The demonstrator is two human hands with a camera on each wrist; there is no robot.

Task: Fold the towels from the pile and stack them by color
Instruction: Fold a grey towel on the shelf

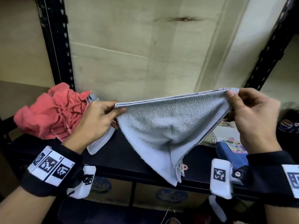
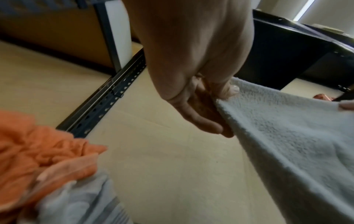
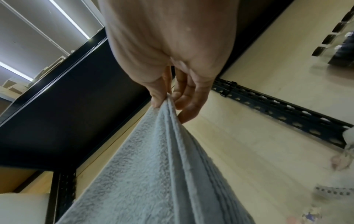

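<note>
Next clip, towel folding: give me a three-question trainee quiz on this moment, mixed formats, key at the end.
1. True or false: the grey towel lies flat on the shelf.
2. Which hand pinches the towel corner held higher in the head view? A) left hand B) right hand
3. Fill in: the crumpled towel at the left is ____ in colour.

Key: 1 false, both hands hold it up in the air; 2 B; 3 red.
</note>
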